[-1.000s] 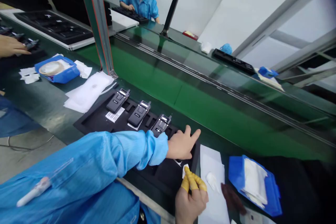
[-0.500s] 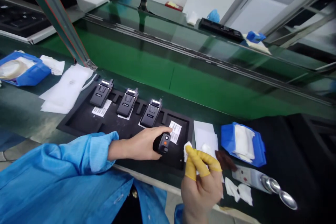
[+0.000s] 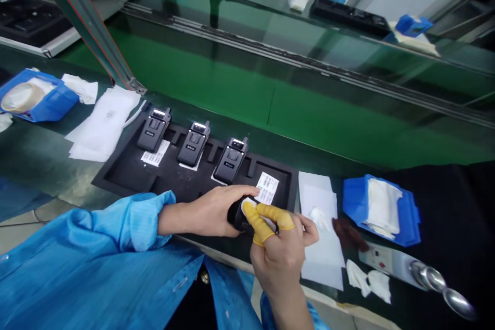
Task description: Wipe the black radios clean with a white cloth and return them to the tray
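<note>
Green worktop carrying black tray with three handsets upright. Fourth handset over tray's near right pocket, gripped by left hand; right hand pinching white wipe against it. Judged light, rigid, smooth; best held by sides

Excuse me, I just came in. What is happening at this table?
A person in a blue coat sits at a green conveyor line. The left hand holds a small black device just above a black tray. The right hand, with yellow finger cots, presses a small white wipe against that device. Three similar black devices stand in the tray's slots, and a paper label lies in the fourth slot. A blue box of white wipes sits to the right.
</note>
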A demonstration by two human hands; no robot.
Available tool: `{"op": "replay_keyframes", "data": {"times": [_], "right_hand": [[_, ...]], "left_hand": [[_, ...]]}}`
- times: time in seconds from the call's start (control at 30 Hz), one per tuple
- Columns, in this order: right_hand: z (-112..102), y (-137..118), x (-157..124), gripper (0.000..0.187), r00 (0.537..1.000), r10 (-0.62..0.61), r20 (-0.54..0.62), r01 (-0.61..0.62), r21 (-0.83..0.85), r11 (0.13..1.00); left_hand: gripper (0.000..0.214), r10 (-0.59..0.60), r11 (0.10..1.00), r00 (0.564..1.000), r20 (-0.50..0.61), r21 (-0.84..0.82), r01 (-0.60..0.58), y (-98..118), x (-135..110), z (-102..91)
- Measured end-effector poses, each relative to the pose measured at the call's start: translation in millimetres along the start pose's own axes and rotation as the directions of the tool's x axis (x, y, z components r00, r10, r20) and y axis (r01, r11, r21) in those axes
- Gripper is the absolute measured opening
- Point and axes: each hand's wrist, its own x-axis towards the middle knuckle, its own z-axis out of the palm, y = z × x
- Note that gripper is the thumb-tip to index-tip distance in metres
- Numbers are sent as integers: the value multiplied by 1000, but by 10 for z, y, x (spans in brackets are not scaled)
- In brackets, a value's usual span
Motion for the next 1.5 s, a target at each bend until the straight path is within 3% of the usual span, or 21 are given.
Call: {"op": "replay_keyframes", "data": {"times": [0.2,0.3,0.47,0.57,0.8,0.93,1.1,1.27,1.5], "right_hand": [[-61,46,-45,31,997,61,37,-63,84,994],[-80,112,-84,27,995,97,-3,-96,84,992],[-59,110,-58,29,993,109,-55,-108,11,994],[5,5,6,28,997,74,-26,-76,-55,996],[81,-232,55,19,986,68,-154,-110,-281,954],[49,-279,-10,15,985,96,-144,-136,-307,942],[-20,-229,-75,16,985,132,-111,-157,-260,953],[-21,-132,-26,20,976,144,-166,-178,-216,960],[44,-110,42,27,990,132,-39,-132,-8,991]], "left_hand": [[68,8,1000,1000,29,1,-8,5,0,-23],[68,-15,1000,1000,20,-6,15,1,4,-27],[70,-16,1000,1000,17,-6,16,-11,2,-34],[72,-24,1000,999,25,-6,24,-14,10,-34],[67,-82,997,996,-32,-3,82,18,26,6],[66,-93,996,994,-56,9,94,49,19,28],[64,-91,995,994,-58,23,92,55,17,22],[65,-81,996,995,-58,25,83,42,12,21],[64,-10,1000,999,-40,17,11,30,3,19]]}}
